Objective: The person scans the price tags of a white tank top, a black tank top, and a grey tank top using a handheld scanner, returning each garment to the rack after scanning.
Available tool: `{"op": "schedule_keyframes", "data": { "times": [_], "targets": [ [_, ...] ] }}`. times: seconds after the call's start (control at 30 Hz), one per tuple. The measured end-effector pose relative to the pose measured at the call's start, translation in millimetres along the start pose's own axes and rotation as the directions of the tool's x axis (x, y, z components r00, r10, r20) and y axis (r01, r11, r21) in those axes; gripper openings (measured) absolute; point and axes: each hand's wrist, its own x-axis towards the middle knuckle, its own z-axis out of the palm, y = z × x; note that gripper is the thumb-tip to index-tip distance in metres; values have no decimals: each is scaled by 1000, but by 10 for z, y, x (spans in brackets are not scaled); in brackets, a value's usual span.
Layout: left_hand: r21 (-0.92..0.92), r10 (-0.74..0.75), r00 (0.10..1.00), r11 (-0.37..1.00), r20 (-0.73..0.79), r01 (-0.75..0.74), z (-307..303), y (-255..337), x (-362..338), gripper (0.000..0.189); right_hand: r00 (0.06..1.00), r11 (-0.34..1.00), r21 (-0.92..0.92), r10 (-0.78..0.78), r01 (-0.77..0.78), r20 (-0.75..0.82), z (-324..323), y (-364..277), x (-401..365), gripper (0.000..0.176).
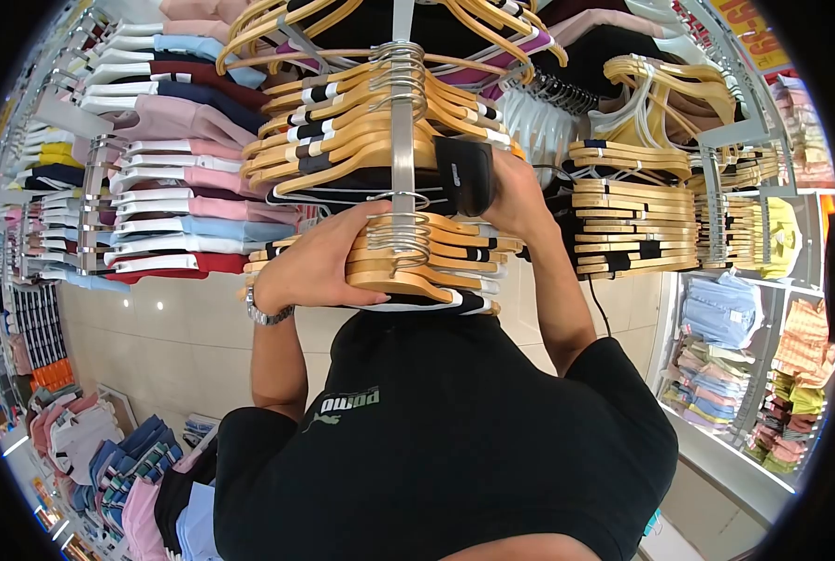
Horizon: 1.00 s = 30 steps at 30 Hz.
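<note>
My left hand [316, 254], a metal watch [270, 313] at its wrist, is closed round a bunch of wooden clothes hangers [394, 279] on the metal rail [403, 140]. Its thumb lies along the nearest hanger and its fingers reach behind the bunch. My right hand [520, 198] grips a black handheld barcode scanner [465, 176], just right of the rail and above the hangers. A black cable [593, 297] hangs below my right forearm. Farther along the same rail is another group of wooden hangers [319, 140] with dark garments; a gap separates the two groups.
Racks of pastel and dark shirts [188, 178] on white hangers stand at left. More wooden hangers [634, 224] hang at right, near shelves of folded clothes [721, 313]. Folded garments [128, 458] lie at lower left. Tiled floor [184, 346] shows below the rail.
</note>
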Motion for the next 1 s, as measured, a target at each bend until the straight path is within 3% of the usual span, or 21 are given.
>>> {"op": "schedule_keyframes", "data": {
  "times": [0.33, 0.5, 0.6, 0.8, 0.83, 0.87, 1.0],
  "targets": [
    [14, -47, 997, 999, 57, 46, -114, 77, 12, 99, 983, 991, 15, 135, -134, -122, -547, -288, -325, 48],
    [16, 2, 998, 1000, 60, -3, -143, 44, 25, 99, 965, 975, -31, 212, -219, -154, -629, -400, -602, 45],
    [32, 2, 997, 999, 83, -5, -154, 8, 33, 100, 969, 980, -53, 183, -194, -165, -659, -493, -723, 53],
    [108, -33, 993, 994, 114, 21, -159, -61, 24, 103, 942, 970, -39, 224, -241, -249, -542, -636, -833, 53],
    [114, -67, 988, 992, 136, 52, -167, -79, 29, 105, 950, 984, -33, 161, -176, -268, -494, -622, -801, 52],
    [85, -68, 987, 995, 144, 56, -172, -59, 38, 105, 938, 969, 16, 242, -246, -250, -394, -560, -842, 43],
    [48, -51, 986, 998, 160, 44, -202, -1, 60, 106, 917, 965, 109, 260, -238, -301, -172, -509, -809, 49]
  ]
}}
